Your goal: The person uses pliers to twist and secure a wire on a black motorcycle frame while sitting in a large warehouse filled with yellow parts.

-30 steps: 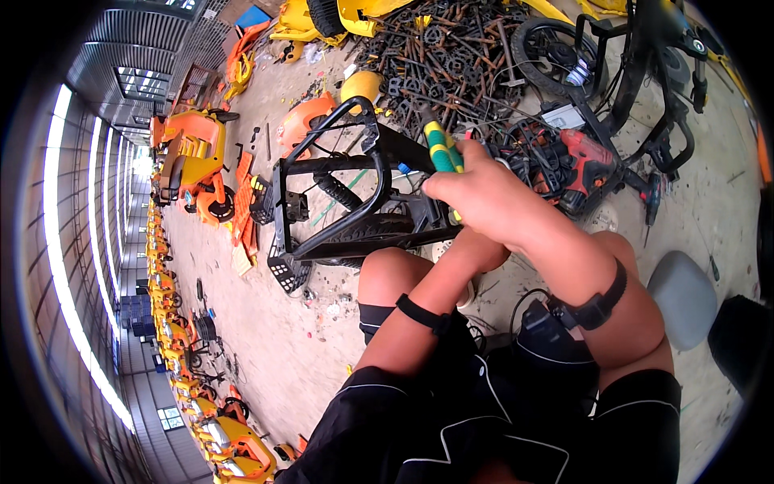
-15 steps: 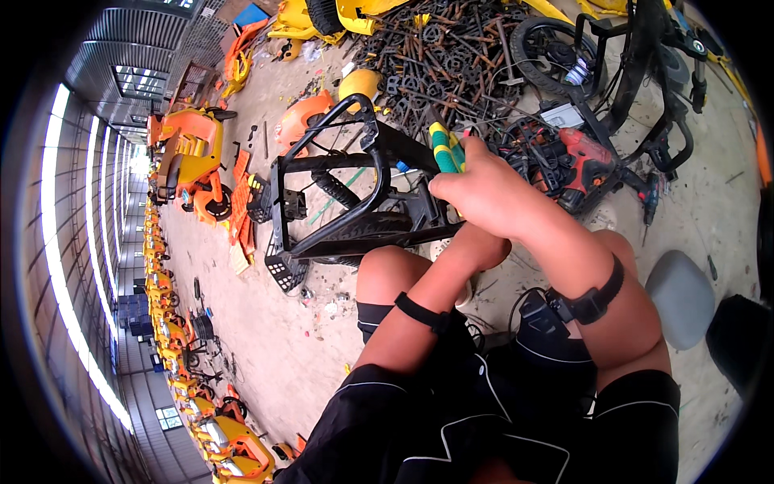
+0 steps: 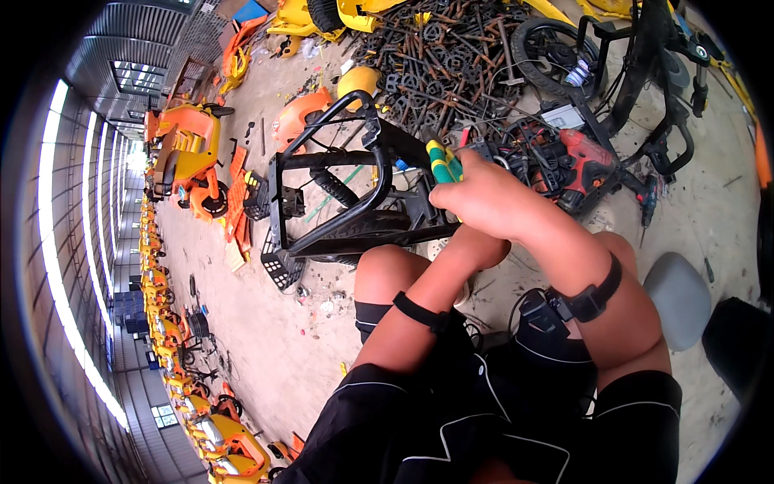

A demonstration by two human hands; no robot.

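My right hand [image 3: 482, 187] is closed around pliers [image 3: 442, 161] with green and yellow handles. It is over the right end of a black metal vehicle frame [image 3: 375, 173], which lies in front of my knees. Below and partly behind my right forearm is my left hand [image 3: 484, 247]; its fingers are hidden, so I cannot tell what they hold. The frame has bent tubes, a black coil spring [image 3: 334, 187] inside it and a perforated black plate [image 3: 282, 262] at its near left corner. A dark tyre shows beneath it.
A heap of rusty rods and cranks [image 3: 451, 64] lies beyond the frame. To the right are a red power tool [image 3: 582, 161], a drill [image 3: 647, 200], a loose wheel [image 3: 556, 52] and a grey seat-like pad [image 3: 679, 300]. Orange-yellow scooters [image 3: 185, 145] line the left.
The pliers have tilted a little and their handles look closer together. My hands have hardly moved; the whole view has shifted slightly.
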